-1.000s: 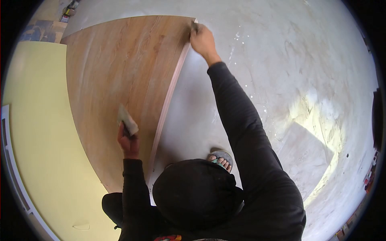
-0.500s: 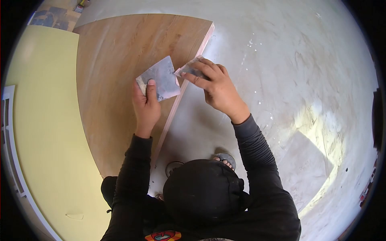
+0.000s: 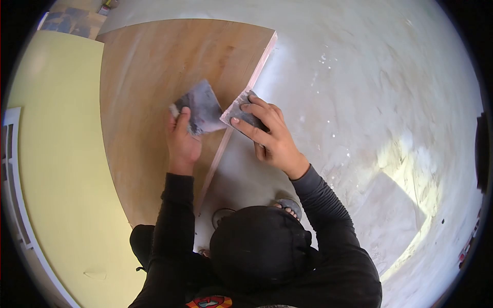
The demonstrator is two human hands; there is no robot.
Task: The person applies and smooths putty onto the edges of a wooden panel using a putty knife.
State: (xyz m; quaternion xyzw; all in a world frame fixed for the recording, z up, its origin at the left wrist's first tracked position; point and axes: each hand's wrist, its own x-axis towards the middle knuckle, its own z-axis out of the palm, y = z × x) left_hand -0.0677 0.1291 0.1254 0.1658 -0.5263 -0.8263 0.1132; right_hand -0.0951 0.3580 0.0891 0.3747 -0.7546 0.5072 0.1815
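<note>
My left hand [image 3: 182,141] is closed on a flat, squarish grey putty scraper [image 3: 204,109], thumb on its face, above a wood-grain panel [image 3: 154,77]. In my right hand [image 3: 272,133] is a second dark grey putty scraper [image 3: 241,114], with the fingers spread over its face. Pink putty [image 3: 229,110] lines the leading edge of this second scraper. That edge is close beside the right side of the left scraper. Behind both tools runs the panel's long edge [image 3: 263,59], coated in the same pink.
A pale yellow wall [image 3: 61,154] rises at left, with a white slatted frame [image 3: 14,179] against it. Grey floor [image 3: 370,82] with white spots spreads to the right, crossed by a sunlit patch [image 3: 411,179]. My sandalled foot [image 3: 290,207] stands by the panel.
Both scrapers have moved slightly down. The right one has turned to show more of its face and its pink edge; the pink patch on the left scraper's corner no longer shows.
</note>
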